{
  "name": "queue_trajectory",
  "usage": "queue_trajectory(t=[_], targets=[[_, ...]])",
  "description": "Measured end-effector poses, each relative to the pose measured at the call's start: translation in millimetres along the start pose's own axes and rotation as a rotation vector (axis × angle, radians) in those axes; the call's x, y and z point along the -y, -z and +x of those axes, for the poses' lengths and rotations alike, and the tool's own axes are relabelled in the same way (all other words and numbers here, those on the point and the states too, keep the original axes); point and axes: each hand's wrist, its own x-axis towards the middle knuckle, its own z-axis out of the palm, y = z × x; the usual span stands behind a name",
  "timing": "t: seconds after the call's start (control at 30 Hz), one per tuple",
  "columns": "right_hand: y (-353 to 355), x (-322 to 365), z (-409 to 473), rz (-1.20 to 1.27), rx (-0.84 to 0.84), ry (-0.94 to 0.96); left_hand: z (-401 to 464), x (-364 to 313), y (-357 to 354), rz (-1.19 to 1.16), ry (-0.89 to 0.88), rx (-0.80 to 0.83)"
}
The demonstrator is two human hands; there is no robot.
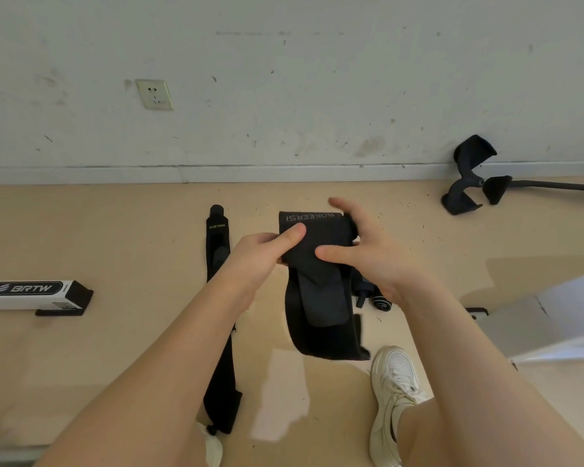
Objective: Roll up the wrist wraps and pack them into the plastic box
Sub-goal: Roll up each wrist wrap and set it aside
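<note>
While the wrist wrap hangs with its long axis from 12 to 6 o'clock, the left hand pinches its roll from 9, the right hand clasps it from 3, both equally near.

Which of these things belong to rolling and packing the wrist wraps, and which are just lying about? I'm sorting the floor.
Part of the job:
- black wrist wrap, held by left hand and right hand
- second wrist wrap, flat on the floor

Lying about:
- BRTW box
- black pedal puller by the wall
- small dark items behind the held wrap
- wall socket
</note>
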Motion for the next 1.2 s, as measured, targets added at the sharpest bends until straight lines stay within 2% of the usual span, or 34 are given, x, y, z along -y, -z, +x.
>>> queue_trajectory(t=[0.1,0.2,0.27,0.33,0.57,0.6,0.67,0.73,0.77,0.9,1.0,1.1,1.2], targets=[[1,1,-1,-0.014,-0.012,-0.069,2,2,-2,0.017,0.109,-0.046],[0,0,0,0.054,-0.026,-0.116,0,0,2,-0.001,0.151,0.016],[-1,0,1,0.123,-0.024,-0.125,-4,-2,5,-0.059,0.076,0.112],[-1,1,3,0.154,-0.018,-0.138,-7,-2,6,-0.1,-0.029,0.135],[-7,2,6,0.196,0.036,-0.228,-8,-1,7,-0.124,-0.095,0.019],[-9,3,5,0.122,0.002,-0.228,-7,0,5,-0.102,-0.102,-0.019],[-12,2,4,-0.215,-0.154,-0.176,-5,3,-1,-0.051,-0.129,-0.102],[-15,1,0,-0.555,-0.332,-0.039,-2,6,-6,-0.04,-0.148,-0.182],[-17,0,-2,-0.616,-0.365,0.014,0,7,-7,-0.059,-0.154,-0.213],[-24,-7,-3,-0.588,-0.21,-0.046,6,11,-5,-0.156,-0.172,-0.293],[-25,-7,1,-0.502,-0.223,-0.1,3,12,-4,-0.228,-0.195,-0.301],[-25,-9,1,-0.385,-0.151,-0.18,3,13,-3,-0.21,-0.221,-0.303],[-26,-9,-2,-0.396,-0.108,-0.223,5,15,-3,-0.192,-0.22,-0.297]])
